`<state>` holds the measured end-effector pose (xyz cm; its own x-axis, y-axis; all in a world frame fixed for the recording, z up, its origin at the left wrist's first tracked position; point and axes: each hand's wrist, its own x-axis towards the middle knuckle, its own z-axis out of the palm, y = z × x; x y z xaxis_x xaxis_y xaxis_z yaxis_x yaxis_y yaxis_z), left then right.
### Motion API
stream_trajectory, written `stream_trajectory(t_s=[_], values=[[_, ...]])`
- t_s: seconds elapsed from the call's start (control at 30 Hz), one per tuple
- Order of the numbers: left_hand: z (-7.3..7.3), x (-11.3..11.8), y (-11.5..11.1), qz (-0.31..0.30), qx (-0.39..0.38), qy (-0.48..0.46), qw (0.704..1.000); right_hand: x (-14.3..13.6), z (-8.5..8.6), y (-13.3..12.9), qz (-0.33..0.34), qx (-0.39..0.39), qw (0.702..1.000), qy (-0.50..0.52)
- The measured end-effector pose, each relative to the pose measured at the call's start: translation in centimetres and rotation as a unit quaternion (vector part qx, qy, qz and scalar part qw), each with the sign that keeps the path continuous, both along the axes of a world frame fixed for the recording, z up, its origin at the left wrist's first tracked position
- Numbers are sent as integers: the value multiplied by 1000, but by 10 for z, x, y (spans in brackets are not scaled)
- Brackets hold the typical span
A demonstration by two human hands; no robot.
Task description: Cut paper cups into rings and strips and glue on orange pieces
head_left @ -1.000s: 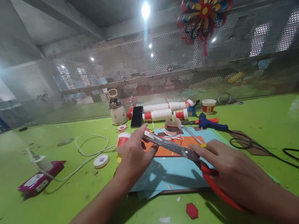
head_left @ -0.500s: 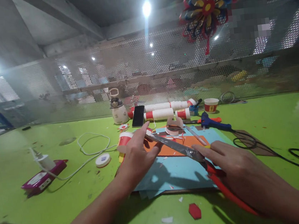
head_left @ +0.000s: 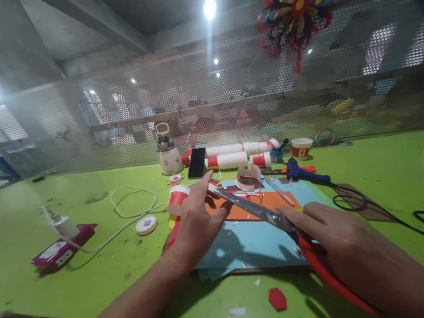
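Note:
My right hand (head_left: 336, 239) grips the red handles of a large pair of scissors (head_left: 258, 209), whose dark blades point left and away. At the blade tips, my left hand (head_left: 199, 214) pinches a small red and white piece (head_left: 212, 187), partly hidden by the fingers. Beneath both hands lie light blue sheets (head_left: 252, 246) with an orange sheet (head_left: 278, 201) on top. A cut paper cup piece (head_left: 248, 178) and a pen (head_left: 279, 191) rest on the sheets. Just behind my left hand stands a red and white cup (head_left: 178, 196).
Along the back are a bottle (head_left: 171, 161), a phone (head_left: 197, 163), stacked paper cups (head_left: 229, 161) and another cup (head_left: 301, 147). A blue glue gun (head_left: 307, 172) lies right, its black cable trailing. A purple power strip (head_left: 63, 250) is left; a red hexagon (head_left: 277, 299) lies in front.
The view has shifted slightly. Both hands keep nearly the same pose, with the scissors and the small piece still held.

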<state>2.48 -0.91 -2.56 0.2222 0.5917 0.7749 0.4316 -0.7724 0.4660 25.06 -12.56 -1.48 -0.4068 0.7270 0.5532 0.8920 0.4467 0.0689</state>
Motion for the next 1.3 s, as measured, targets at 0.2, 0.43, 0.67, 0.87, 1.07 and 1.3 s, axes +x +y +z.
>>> stream_trajectory(t_s=[0.2,0.43,0.67,0.87,1.07,1.3], values=[[1,1,-2,15,3,3,1000,-3,-1,0,0,1,1000,0],[2,1,-2,14,-2,11,1000,0,1,-1,-11,23,999,-23],[5,2,-4,30,0,30,999,2,2,0,-18,2,1000,-18],[4,1,-5,37,0,38,999,2,2,0,-29,2,999,-34],[5,2,-5,20,-22,41,999,2,3,-1,-25,4,999,-44],[3,0,-3,-7,-56,40,998,3,8,0,-22,-8,999,-42]])
